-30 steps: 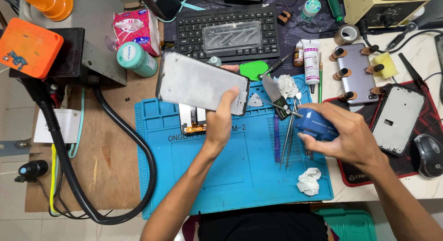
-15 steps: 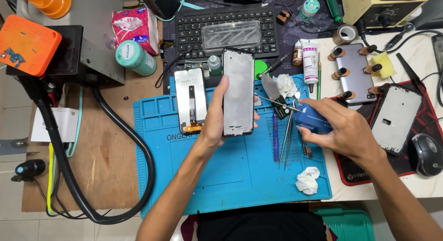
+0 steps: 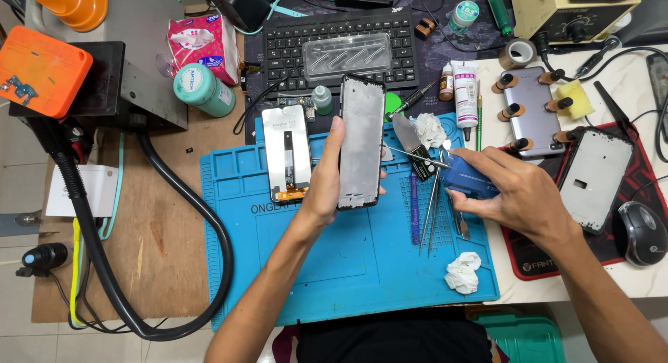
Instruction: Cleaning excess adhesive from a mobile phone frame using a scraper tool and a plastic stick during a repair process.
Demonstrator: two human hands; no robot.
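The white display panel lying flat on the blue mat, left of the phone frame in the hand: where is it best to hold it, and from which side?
Probably by its two long edges, near mid-length, coming from above. The white display panel lies flat on the blue mat, so only its thin edges offer grip. Its orange flex cable sticks out at the near short end; avoid that end. The left hand with the phone frame is beside its right edge.

The right hand [image 3: 518, 196] hides most of the blue thing [image 3: 467, 179] it holds, and the top edge cuts off the orange cone [image 3: 73, 5].
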